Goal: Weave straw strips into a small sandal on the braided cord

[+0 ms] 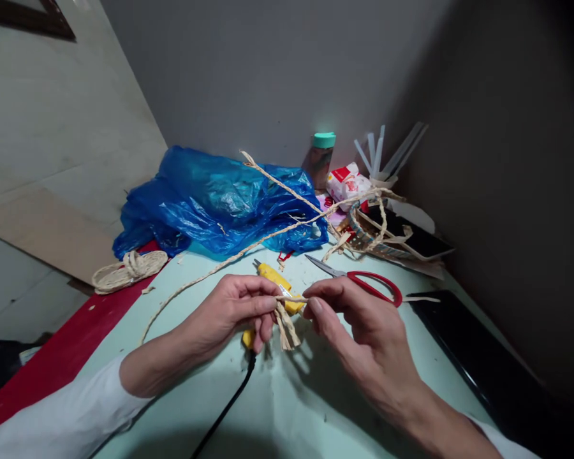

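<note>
My left hand [239, 306] pinches a bunch of pale straw strands between thumb and fingers. Their flat, loose ends [287, 330] hang below its fingertips. One thin twisted straw strand [293, 299] stretches across to my right hand [363, 325], whose thumb and forefinger close on its other end. Just behind the hands lies a yellow glue gun [273, 275], partly covered by them, with a black cable [229, 401] running toward me. Red-handled scissors [326, 267] lie beyond my right hand. From beside my left forearm, a long braided straw cord [249, 250] reaches to the back right.
A crumpled blue plastic bag [210, 197] fills the back left, near a coiled straw bundle [129, 271]. At the back right are a green-lidded jar [323, 141], a small basket [356, 226] and translucent sticks [379, 153]. A dark flat panel [478, 357] lies right.
</note>
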`<state>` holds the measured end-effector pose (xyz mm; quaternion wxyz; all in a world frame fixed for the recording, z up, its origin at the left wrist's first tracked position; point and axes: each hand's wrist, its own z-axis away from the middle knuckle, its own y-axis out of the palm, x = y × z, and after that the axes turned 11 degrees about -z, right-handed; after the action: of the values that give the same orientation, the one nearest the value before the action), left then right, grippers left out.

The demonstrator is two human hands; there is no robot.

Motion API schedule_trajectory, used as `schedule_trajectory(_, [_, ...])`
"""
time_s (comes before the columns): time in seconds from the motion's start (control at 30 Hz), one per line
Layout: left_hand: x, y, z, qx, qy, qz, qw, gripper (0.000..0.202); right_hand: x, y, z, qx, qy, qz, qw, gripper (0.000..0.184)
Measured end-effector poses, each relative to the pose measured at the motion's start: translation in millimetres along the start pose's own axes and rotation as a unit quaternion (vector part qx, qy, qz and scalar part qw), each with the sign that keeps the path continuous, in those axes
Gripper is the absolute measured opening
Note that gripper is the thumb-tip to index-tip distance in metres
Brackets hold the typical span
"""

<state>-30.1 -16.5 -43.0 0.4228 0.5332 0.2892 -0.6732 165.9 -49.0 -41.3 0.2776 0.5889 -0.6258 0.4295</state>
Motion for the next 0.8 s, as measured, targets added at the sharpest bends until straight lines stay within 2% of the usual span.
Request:
schedule_trajectory(0.1, [0.5, 1.7, 1.1, 0.015, -0.017, 0.007, 1.000, 0.018, 2.1, -0.6, -0.7, -0.017, 0.021, -0.039, 0.999, 0.007])
schedule_trajectory(0.2, [-1.8, 1.9, 2.7, 0.036, -0.028, 0.024, 0.999, 0.019, 4.4, -3.4, -1.1, -0.014, 0.057, -0.130, 0.990, 0.007])
schedule_trajectory(0.33, [-15.9, -5.3, 4.1, 0.014, 0.011, 0.049, 0.999, 0.020, 0.5, -6.7, -2.4, -0.005, 0.101, -0.227, 0.969, 0.017])
schedule_trajectory(0.4, [-25.4, -13.1, 4.4, -0.037, 0.046, 0.059, 0.997, 0.019, -4.1, -5.4, -2.9, 0.005, 0.125, -0.195, 0.973, 0.019])
schedule_trajectory(0.5, [-35.4, -28.1, 4.1, -0.120, 0.109, 0.085, 0.983, 0.021, -8.8, 1.0, -2.5, 0.075, 0.144, -0.047, 0.986, 0.022])
schedule_trajectory(0.57, [-37.6, -38.6, 3.2, -0.154, 0.144, 0.111, 0.971, 0.021, -8.4, 7.1, -1.7, 0.112, 0.145, 0.041, 0.982, 0.025])
schedule_trajectory(0.67, [-36.1, -52.3, 0.6, -0.175, 0.169, 0.148, 0.959, 0.018, -4.3, 18.0, -0.4, 0.145, 0.163, 0.075, 0.973, 0.025])
schedule_trajectory(0.8, [-32.3, -64.2, -4.1, -0.161, 0.173, 0.171, 0.957, 0.016, -1.7, 34.2, -2.5, 0.234, 0.169, 0.099, 0.952, 0.026])
